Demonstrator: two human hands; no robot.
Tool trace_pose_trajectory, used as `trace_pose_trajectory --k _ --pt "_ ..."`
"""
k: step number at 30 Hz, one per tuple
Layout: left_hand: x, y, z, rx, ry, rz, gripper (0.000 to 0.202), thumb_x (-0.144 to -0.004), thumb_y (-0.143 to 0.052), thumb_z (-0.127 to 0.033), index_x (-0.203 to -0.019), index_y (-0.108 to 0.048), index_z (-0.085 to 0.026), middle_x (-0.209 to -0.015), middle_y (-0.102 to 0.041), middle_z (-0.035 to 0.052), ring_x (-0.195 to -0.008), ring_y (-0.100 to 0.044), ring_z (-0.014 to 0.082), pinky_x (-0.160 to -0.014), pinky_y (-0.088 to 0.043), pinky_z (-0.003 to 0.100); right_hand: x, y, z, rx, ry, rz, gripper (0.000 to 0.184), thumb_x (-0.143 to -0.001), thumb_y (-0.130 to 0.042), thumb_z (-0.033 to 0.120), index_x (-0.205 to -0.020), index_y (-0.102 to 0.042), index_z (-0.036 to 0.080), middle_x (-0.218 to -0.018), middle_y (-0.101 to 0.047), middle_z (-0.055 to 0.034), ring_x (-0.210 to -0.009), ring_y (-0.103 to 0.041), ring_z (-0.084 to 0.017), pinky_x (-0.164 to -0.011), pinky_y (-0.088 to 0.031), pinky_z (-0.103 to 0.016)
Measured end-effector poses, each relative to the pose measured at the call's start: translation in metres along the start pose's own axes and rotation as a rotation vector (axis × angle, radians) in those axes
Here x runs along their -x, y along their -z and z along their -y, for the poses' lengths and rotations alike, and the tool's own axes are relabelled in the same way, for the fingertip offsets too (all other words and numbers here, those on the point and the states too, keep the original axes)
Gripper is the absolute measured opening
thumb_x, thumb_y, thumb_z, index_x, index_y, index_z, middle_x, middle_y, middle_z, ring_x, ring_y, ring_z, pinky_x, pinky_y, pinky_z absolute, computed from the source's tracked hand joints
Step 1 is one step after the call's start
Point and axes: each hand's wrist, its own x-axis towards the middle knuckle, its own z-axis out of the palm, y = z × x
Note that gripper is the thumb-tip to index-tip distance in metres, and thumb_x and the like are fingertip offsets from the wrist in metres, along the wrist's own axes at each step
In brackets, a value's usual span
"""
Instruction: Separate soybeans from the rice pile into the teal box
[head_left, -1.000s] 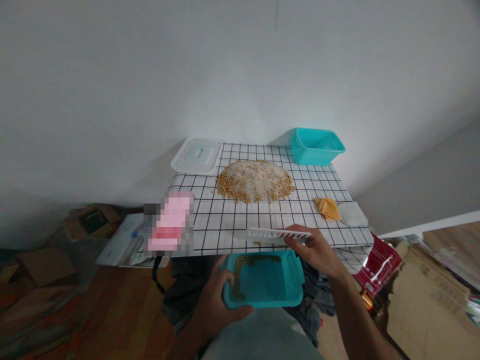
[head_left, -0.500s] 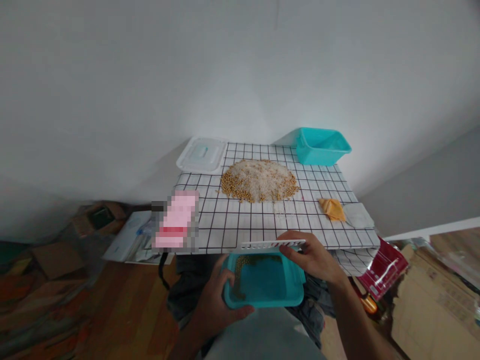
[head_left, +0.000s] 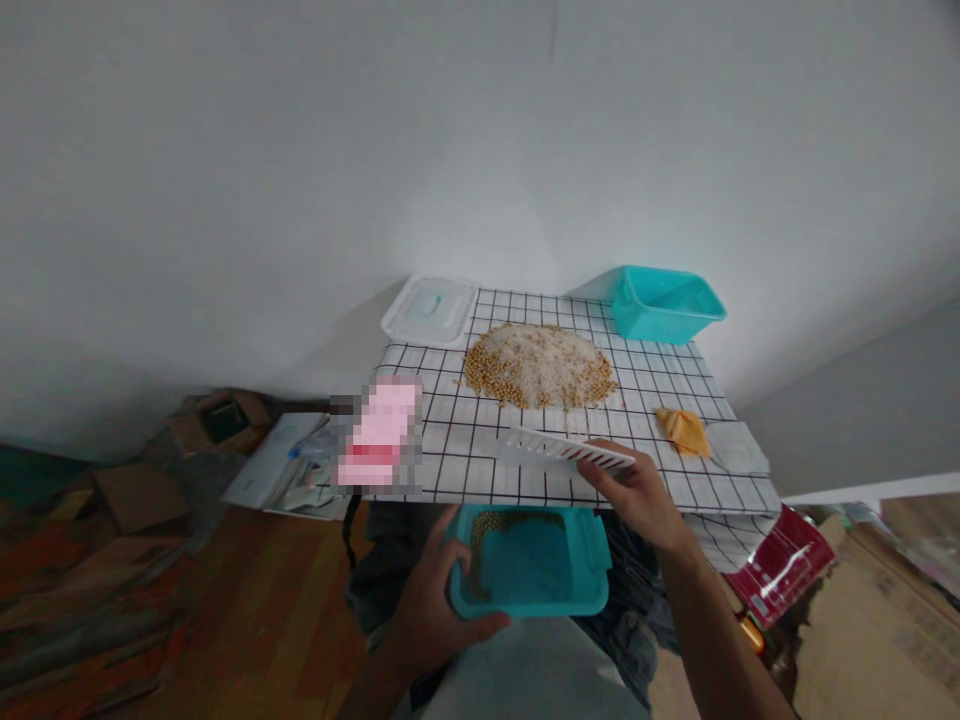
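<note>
My left hand (head_left: 435,605) grips the left side of a teal plastic box (head_left: 589,560), just below the table's front edge. Yellow beans (head_left: 491,522), which look like soybeans, lie along its far and left sides. My right hand (head_left: 630,490) is closed on the right end of a white slotted plastic basket (head_left: 540,445), seen nearly edge-on above the front of the table. Beyond the basket lies a heap of white grains (head_left: 544,365), rice by the look of it, mixed with more yellow beans (head_left: 487,375).
On the checked tablecloth (head_left: 457,440) are a clear lid (head_left: 431,310) at back left, another teal box (head_left: 667,305) at back right, an orange cloth (head_left: 684,432) beside a clear flat piece (head_left: 735,447), and a blurred pink object (head_left: 382,430). Cardboard (head_left: 862,625) stands right.
My right hand has raised the white slotted basket forward, from over the teal box's far rim to above the tabletop. My left hand keeps the box in place. The view has shifted slightly.
</note>
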Motion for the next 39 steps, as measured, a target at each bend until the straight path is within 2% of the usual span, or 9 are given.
trace_pose_trajectory --k 6,14,20,24,28,34,39 --pt "0.004 0.004 0.002 0.002 -0.004 -0.022 0.053 -0.066 -0.085 -0.051 -0.089 -0.044 -0.024 -0.161 -0.029 0.0229 -0.144 -0.041 0.0400 -0.104 -0.047 0.049 -0.026 0.001 -0.013 -0.004 -0.018 -0.198 0.036 -0.091 -0.065 0.047 -0.111 -0.075 0.019 -0.101 -0.077 -0.0071 -0.088 -0.069 -0.026 -0.078 -0.055 -0.036" --pt "0.008 0.009 0.005 0.018 0.027 -0.034 0.053 -0.065 -0.085 -0.052 -0.090 -0.047 -0.023 -0.162 -0.027 0.0238 -0.144 -0.042 0.0407 -0.105 -0.047 0.050 -0.049 -0.001 -0.015 0.065 0.017 -0.305 0.040 -0.091 -0.063 0.047 -0.116 -0.075 0.018 -0.104 -0.078 -0.0084 -0.090 -0.072 -0.028 -0.080 -0.056 -0.040" --pt "0.008 0.010 0.005 0.022 0.022 -0.058 0.054 -0.065 -0.085 -0.052 -0.089 -0.045 -0.024 -0.161 -0.029 0.0235 -0.142 -0.044 0.0406 -0.103 -0.048 0.049 -0.056 0.000 -0.017 0.071 0.042 -0.291 0.042 -0.092 -0.062 0.048 -0.117 -0.075 0.017 -0.108 -0.078 -0.0093 -0.096 -0.072 -0.029 -0.085 -0.056 -0.042" --pt "0.010 0.010 0.005 0.008 0.020 -0.066 0.053 -0.066 -0.084 -0.052 -0.090 -0.045 -0.025 -0.162 -0.029 0.0206 -0.144 -0.042 0.0380 -0.105 -0.047 0.046 -0.060 0.001 -0.017 0.119 0.043 -0.262 0.040 -0.093 -0.061 0.048 -0.111 -0.076 0.016 -0.101 -0.079 -0.0090 -0.091 -0.072 -0.029 -0.079 -0.056 -0.039" --pt "0.011 0.010 0.006 0.009 0.020 -0.058 0.054 -0.067 -0.083 -0.054 -0.091 -0.044 -0.025 -0.162 -0.027 0.0219 -0.144 -0.040 0.0384 -0.105 -0.046 0.047 -0.060 0.002 -0.015 0.149 0.031 -0.221 0.039 -0.093 -0.061 0.048 -0.109 -0.077 0.016 -0.097 -0.079 -0.0082 -0.086 -0.072 -0.028 -0.076 -0.056 -0.038" --pt "0.010 0.010 0.007 0.021 0.036 -0.045 0.054 -0.068 -0.084 -0.052 -0.091 -0.043 -0.025 -0.163 -0.025 0.0210 -0.145 -0.039 0.0378 -0.107 -0.044 0.047 -0.061 0.002 -0.016 0.136 0.055 -0.224 0.037 -0.094 -0.061 0.047 -0.113 -0.076 0.018 -0.107 -0.078 -0.0082 -0.099 -0.072 -0.029 -0.088 -0.055 -0.041" --pt "0.012 0.009 0.009 0.022 0.032 -0.058 0.054 -0.067 -0.084 -0.053 -0.091 -0.044 -0.024 -0.163 -0.025 0.0212 -0.145 -0.039 0.0384 -0.107 -0.045 0.047 -0.071 0.002 -0.020 0.178 0.036 -0.232 0.041 -0.093 -0.061 0.049 -0.111 -0.077 0.016 -0.099 -0.079 -0.0092 -0.092 -0.072 -0.029 -0.081 -0.056 -0.040"
